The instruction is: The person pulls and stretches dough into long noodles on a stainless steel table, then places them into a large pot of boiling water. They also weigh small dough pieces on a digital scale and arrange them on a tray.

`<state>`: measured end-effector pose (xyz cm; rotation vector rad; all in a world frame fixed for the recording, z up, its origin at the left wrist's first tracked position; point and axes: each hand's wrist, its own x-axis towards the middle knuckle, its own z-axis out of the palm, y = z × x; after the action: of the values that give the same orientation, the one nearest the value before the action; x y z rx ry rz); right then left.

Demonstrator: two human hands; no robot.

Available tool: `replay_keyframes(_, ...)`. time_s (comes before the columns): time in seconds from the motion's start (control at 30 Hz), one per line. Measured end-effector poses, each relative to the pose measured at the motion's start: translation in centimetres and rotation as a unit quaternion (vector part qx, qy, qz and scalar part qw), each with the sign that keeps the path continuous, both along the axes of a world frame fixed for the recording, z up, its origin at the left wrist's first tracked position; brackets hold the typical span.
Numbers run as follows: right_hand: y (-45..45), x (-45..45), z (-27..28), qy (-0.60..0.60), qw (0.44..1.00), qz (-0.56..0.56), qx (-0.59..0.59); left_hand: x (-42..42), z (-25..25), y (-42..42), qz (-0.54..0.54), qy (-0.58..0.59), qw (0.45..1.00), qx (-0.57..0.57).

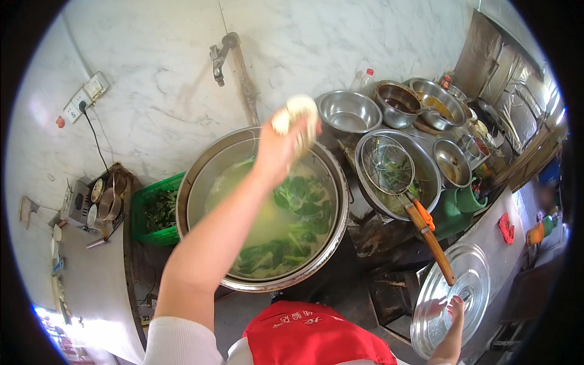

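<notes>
My left hand is raised over the far part of a large metal pot, gripping a pale, noodle-like bundle. Motion blurs the bundle, so its exact kind is unclear. Below, cloudy broth fills the pot, and green leafy vegetables float in it. My forearm hides part of the broth. Down at the right, my right hand grasps the central handle of a round metal lid. The lid is tilted up on its side, away from the pot.
A wire-mesh skimmer with a wooden handle rests across a metal basin right of the pot. Behind it stand a steel bowl and several food pans. A green crate of leaves sits left. A tap juts from the wall.
</notes>
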<state>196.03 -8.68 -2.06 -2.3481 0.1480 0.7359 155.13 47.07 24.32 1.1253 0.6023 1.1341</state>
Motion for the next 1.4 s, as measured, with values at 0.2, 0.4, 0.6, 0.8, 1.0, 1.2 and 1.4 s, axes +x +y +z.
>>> replay_keyframes(0.2, 2.2, -2.0, 0.5, 0.006, 0.998, 0.057, -0.011, -7.7, -7.4, -9.2, -0.163, 0.076, 0.959, -0.220)
replay_keyframes(0.4, 0.0, -3.0, -0.9, 0.027, 1.000, 0.005, 0.014, -14.7, -10.9, -9.6, -0.202, 0.209, 0.903, -0.317)
replay_keyframes(0.6, 0.3, -4.7, 0.4, -0.011, 1.000, 0.022, -0.007, -10.2, -13.4, 1.8, -0.112, 0.176, 0.938, -0.276)
replay_keyframes(0.8, -3.0, -5.1, 2.2, -0.037, 0.999, 0.000, -0.002, -5.0, -7.3, 10.1, 0.046, 0.060, 0.994, -0.078)
replay_keyframes(1.0, -5.8, -7.1, 1.4, 0.018, 0.999, -0.045, -0.017, -6.8, -9.4, 4.3, 0.030, 0.173, 0.984, -0.013)
replay_keyframes(1.2, -5.4, -7.0, 0.4, 0.034, 0.999, -0.023, -0.021, -12.6, -16.0, -6.4, -0.294, 0.384, 0.874, -0.041)
replay_keyframes(1.4, -3.2, -8.4, 2.2, 0.029, 0.999, 0.012, -0.030, -12.2, -14.8, -4.8, -0.456, 0.417, 0.765, -0.184)
